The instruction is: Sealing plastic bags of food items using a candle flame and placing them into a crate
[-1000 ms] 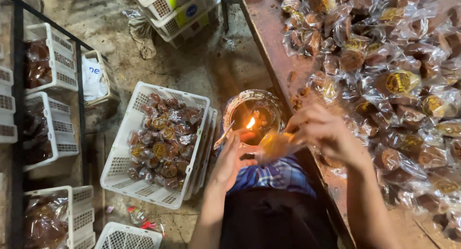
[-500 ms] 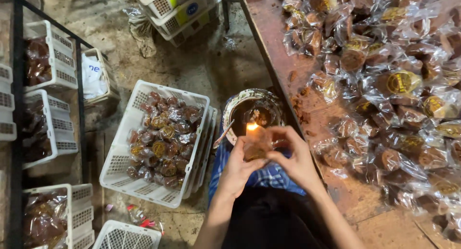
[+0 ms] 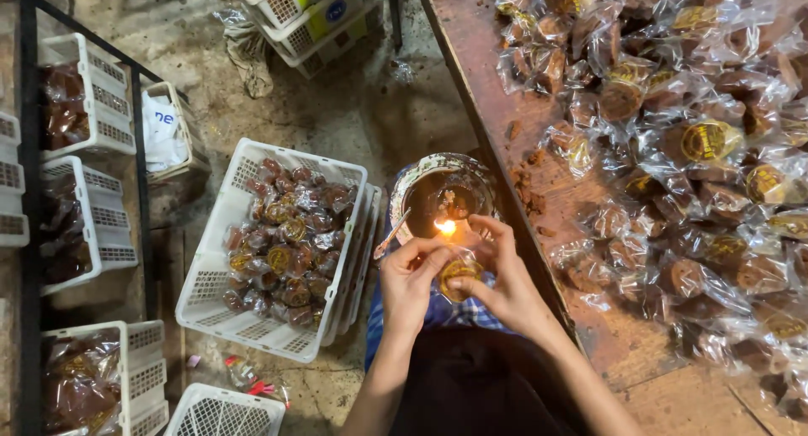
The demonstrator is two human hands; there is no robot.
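Both hands hold one clear plastic packet with a round brown cake and a gold label (image 3: 459, 272) just over my lap. My left hand (image 3: 408, 280) pinches its left side, my right hand (image 3: 501, 276) its right side and top. The packet's upper edge sits at a small flame (image 3: 445, 227) burning in a round metal tin (image 3: 442, 192) on my knee. A heap of similar wrapped cakes (image 3: 673, 141) covers the wooden table (image 3: 505, 124) at the right.
A white plastic basket (image 3: 278, 251) of wrapped cakes stands on the floor at my left. More white baskets (image 3: 84, 99) with packets hang on a dark rack at the far left. Stacked crates (image 3: 311, 15) sit at the top. A thin stick leans on the tin's rim.
My right hand came back from the table's edge to join the left. Both hands now hold the packet together, closer to my body, with its edge at the flame.
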